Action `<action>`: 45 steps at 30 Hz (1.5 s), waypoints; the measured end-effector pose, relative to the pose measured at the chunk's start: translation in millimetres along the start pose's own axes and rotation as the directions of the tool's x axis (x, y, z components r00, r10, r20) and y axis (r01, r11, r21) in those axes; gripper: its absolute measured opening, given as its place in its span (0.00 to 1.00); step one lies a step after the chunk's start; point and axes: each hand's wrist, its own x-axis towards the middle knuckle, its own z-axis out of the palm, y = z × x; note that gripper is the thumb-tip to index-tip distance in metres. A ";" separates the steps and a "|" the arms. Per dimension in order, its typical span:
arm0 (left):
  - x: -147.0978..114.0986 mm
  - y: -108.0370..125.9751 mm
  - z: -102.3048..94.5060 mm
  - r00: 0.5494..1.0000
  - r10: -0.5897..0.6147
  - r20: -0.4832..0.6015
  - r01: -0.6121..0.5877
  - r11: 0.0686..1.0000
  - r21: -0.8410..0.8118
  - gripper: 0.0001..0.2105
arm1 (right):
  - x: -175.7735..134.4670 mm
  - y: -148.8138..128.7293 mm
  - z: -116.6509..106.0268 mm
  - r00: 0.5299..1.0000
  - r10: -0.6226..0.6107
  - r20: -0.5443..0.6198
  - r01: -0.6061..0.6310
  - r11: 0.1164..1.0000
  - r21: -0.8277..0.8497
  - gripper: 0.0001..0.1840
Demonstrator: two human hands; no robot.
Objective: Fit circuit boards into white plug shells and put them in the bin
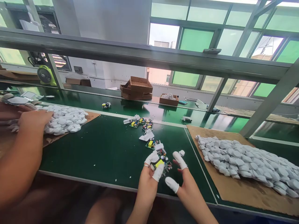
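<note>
My left hand (150, 175), with white finger cots on thumb and forefinger, pinches a circuit board (161, 163) that carries a yellow transformer. Just to its right, my right hand (183, 177) has thumb and forefinger spread apart, also in white cots, with nothing between them. A small white round piece (181, 152) lies on the green table beyond my right fingertips. Past the held board, more circuit boards (150, 143) and white plastic casing pieces (147, 136) form a loose line running away from me.
On the right, many white pieces (240, 158) are heaped on a cardboard sheet (224, 189). Another person's arm (25, 149) reaches to a white heap (67, 119) at left. A metal beam (130, 51) crosses above; cardboard boxes (136, 88) stand behind the conveyor (93, 99).
</note>
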 end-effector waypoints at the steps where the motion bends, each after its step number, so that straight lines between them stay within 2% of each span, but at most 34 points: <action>1: -3.0 0.1 1.7 0.999 -0.031 0.009 0.032 0.996 -0.087 0.28 | -1.9 -2.0 2.4 0.999 0.034 0.005 -0.035 0.999 0.036 0.33; 3: -9.1 1.9 3.5 0.995 -0.093 0.028 0.097 0.974 -0.207 0.28 | -4.5 -6.5 7.2 0.996 0.084 -0.031 -0.082 0.994 0.072 0.32; 4: -11.5 4.2 3.2 0.994 -0.109 0.028 0.112 0.972 -0.207 0.28 | -5.4 -8.7 8.8 0.992 0.101 -0.072 -0.096 0.993 0.072 0.31; 6: -13.7 11.8 0.2 0.996 -0.094 0.000 0.094 0.993 -0.070 0.26 | -7.0 -12.4 10.3 0.988 0.090 -0.127 -0.084 0.995 0.051 0.28; 8: -12.8 21.3 -4.8 0.999 -0.044 -0.019 0.046 0.989 0.141 0.21 | -8.4 -15.0 9.7 0.987 0.017 -0.159 -0.012 0.999 0.029 0.26; 10: -10.5 29.1 -9.4 1.000 -0.011 0.005 0.010 0.969 0.248 0.17 | -9.5 -16.3 8.6 0.981 -0.080 -0.178 0.082 0.997 0.001 0.25; 14: -8.4 32.1 -13.9 1.000 -0.008 0.008 0.006 0.971 0.239 0.16 | -10.8 -16.5 7.6 0.947 -0.256 -0.192 0.230 0.962 -0.148 0.26; 21: -17.2 26.2 -10.9 0.996 0.059 -0.063 -0.027 0.908 0.418 0.12 | -12.7 -15.8 7.6 0.909 -0.381 -0.168 0.314 0.892 -0.325 0.25; 26: -30.2 21.9 -3.6 0.974 0.224 -0.036 -0.173 0.836 0.521 0.10 | -16.0 -18.3 12.2 0.899 -0.348 -0.265 0.267 0.917 -0.297 0.24; 29: -33.7 15.1 -7.0 0.958 0.277 -0.075 -0.192 0.813 0.550 0.12 | -15.5 -18.1 12.0 0.897 -0.362 -0.252 0.285 0.912 -0.296 0.24; 32: -30.8 11.2 -14.9 0.965 0.246 -0.096 -0.158 0.829 0.536 0.16 | -12.8 -14.6 7.9 0.911 -0.375 -0.171 0.303 0.891 -0.337 0.24; 35: -21.2 13.2 -20.8 0.983 0.162 -0.091 -0.102 0.881 0.461 0.16 | -11.1 -11.5 4.3 0.921 -0.373 -0.108 0.313 0.877 -0.363 0.26; 38: -11.9 14.4 -22.4 0.992 0.106 -0.076 -0.065 0.907 0.417 0.15 | -11.6 -13.7 5.8 0.932 -0.327 -0.158 0.274 0.919 -0.285 0.25; 41: -12.5 10.7 -20.3 0.986 0.127 -0.106 -0.072 0.906 0.418 0.14 | -12.6 -18.6 8.1 0.933 -0.286 -0.218 0.242 0.948 -0.207 0.24; 43: -17.3 10.3 -17.9 0.977 0.164 -0.137 -0.091 0.900 0.427 0.14 | -11.9 -20.5 5.6 0.934 -0.292 -0.204 0.255 0.948 -0.191 0.24; 45: -21.3 16.3 -16.2 0.977 0.186 -0.103 -0.121 0.885 0.450 0.14 | -9.9 -20.8 -1.6 0.950 -0.262 -0.172 0.237 0.959 -0.154 0.24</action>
